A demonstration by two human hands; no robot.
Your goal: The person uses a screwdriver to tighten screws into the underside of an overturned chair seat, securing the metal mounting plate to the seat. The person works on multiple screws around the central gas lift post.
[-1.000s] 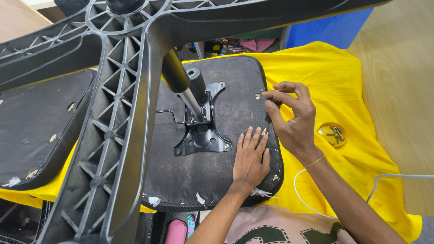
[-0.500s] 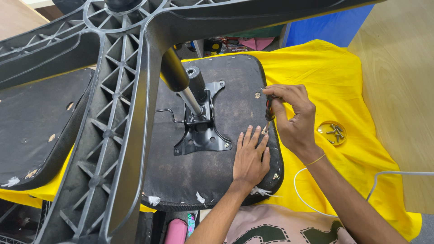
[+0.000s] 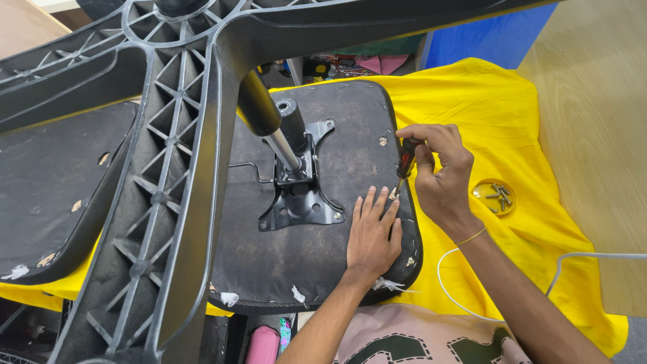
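An upturned office chair seat [image 3: 323, 263] with a black fabric underside lies on a yellow cloth [image 3: 499, 114]. My left hand [image 3: 371, 236] rests flat on the seat near its right edge, fingers spread. My right hand [image 3: 438, 175] grips a small screwdriver [image 3: 406, 158] with a red and black handle, tip pointing down at the seat's right edge just above my left fingertips. A black metal mounting plate [image 3: 300, 202] with a gas cylinder [image 3: 269, 128] stands at the seat's middle.
The chair's black star base [image 3: 168, 175] looms close across the left and top of the view. A small clear dish of screws [image 3: 494, 197] sits on the cloth to the right. A second black cushion [image 3: 54, 189] lies left. A white cable [image 3: 579, 259] crosses the wooden table [image 3: 600, 121].
My right hand has drawn down and toward my left hand, and now holds the screwdriver upright with its tip at the seat's edge. My left hand has stayed flat on the seat.
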